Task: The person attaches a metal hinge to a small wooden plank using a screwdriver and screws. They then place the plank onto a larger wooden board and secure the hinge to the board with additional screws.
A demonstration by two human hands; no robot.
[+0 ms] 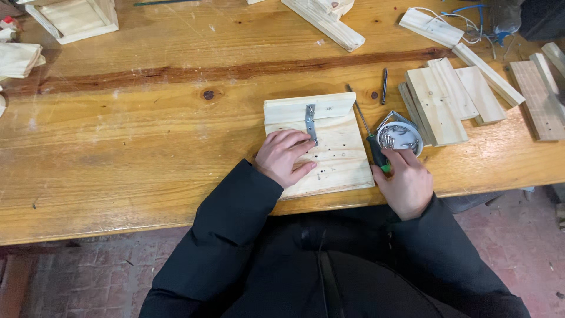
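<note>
A workbench is seen from above, with dark sleeves entering from the bottom edge; nearest the body, the right hand [406, 182] is curled around the black and green handle of a screwdriver [369, 136], grasped low so that the thin shaft runs up and slightly leftward, away from the body, along the right edge of a pale wooden board [329, 159]. The long axis of the tool is thus laid almost parallel to that edge, its tip lying near the board's upper right corner. To the left, at about the same depth, the left hand [283, 156] is pressed flat on the board, fingers loosely spread and holding nothing, the fingertips reaching toward a small metal bracket [310, 121] that is set upright across the joint between the board and a narrower strip [309, 108] above it. The left hand is the nearer one to the bracket. Just beside the right hand's knuckles, a round dish of screws [400, 136] is placed. Farther right, wooden offcuts [444, 100] are stacked, and a loose bit [384, 85] lies beyond on the table [147, 118]
</note>
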